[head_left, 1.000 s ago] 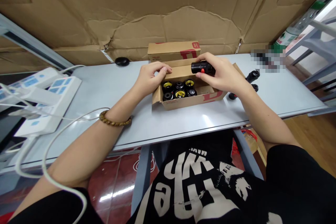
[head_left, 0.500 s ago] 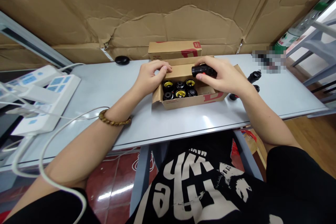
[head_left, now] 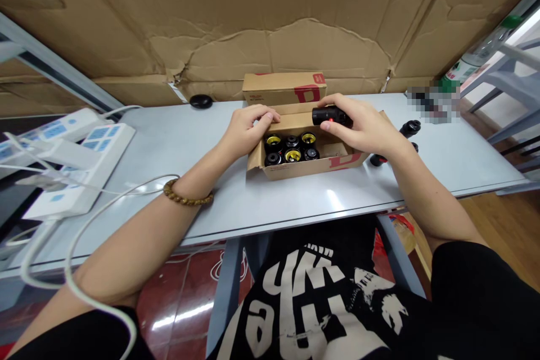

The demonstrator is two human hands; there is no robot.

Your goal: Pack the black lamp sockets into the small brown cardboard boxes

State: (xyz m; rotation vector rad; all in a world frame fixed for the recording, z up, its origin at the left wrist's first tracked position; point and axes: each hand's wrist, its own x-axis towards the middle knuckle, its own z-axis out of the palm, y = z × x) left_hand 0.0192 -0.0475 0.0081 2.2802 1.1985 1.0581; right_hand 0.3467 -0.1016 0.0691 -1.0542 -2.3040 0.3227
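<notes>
Six black cylinders [head_left: 292,156] stand on end in two rows of three at the left end of the opened carton [head_left: 304,171], and I can make out yellow inside three of them. Just above the carton's right half, the person's right hand [head_left: 363,119] grips a black device [head_left: 320,117] with a small red spot on its side, thumb on the near side and fingers over the far side; it lies roughly level, its blunt end pointing left over the carton. The left hand [head_left: 250,126] is at the carton's left back corner, fingers loosely bent with the thumb beside them; I can't tell whether it pinches the cardboard or only rests there. A braided brown bracelet [head_left: 185,199] circles that wrist. To the right of the carton, two similar black pieces [head_left: 410,127] lie on the pale table [head_left: 291,197], the nearer one partly hidden by the right wrist. Directly behind the carton sits a brown box [head_left: 274,87] with a big red mark on its front. Behind and left of the carton lies a black oval object [head_left: 201,102]; white power strips [head_left: 107,149] are well to its left, and a green-capped bottle [head_left: 475,62] well to its right, farther back.
</notes>
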